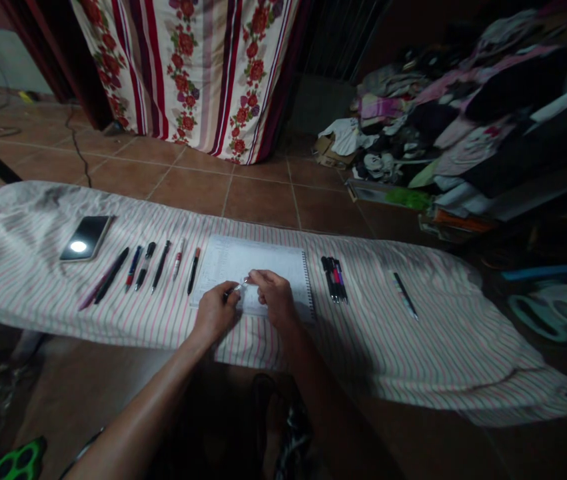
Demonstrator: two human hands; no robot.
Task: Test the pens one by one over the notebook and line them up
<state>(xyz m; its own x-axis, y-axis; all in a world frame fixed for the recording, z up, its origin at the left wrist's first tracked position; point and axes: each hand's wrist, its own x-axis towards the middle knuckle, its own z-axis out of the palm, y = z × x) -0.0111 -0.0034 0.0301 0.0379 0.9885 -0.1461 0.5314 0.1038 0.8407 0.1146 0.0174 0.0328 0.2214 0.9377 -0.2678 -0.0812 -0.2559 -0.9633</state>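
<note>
Over the spiral notebook (258, 257), my left hand (216, 312) is closed around a pen (236, 289) with a dark body and a pale, shiny end. My right hand (276, 295) pinches at that pale end; exactly what its fingertips grip is too small to make out. Left of the notebook lie a black-and-orange pen (194, 271), a white-and-red pen (178, 258) and several darker pens (160, 267). On the notebook's right, several capped or clicked pens (334, 280) rest side by side. Farther right lies a single dark-and-pale pen (406, 295).
A striped cloth (443, 333) covers the long low surface. A phone (86, 238) with a bright reflection or light lies at the left. Beyond are a tiled floor (258, 193), a floral curtain (183, 73) and piled clothes (443, 113). A green object (18, 460) sits lower left.
</note>
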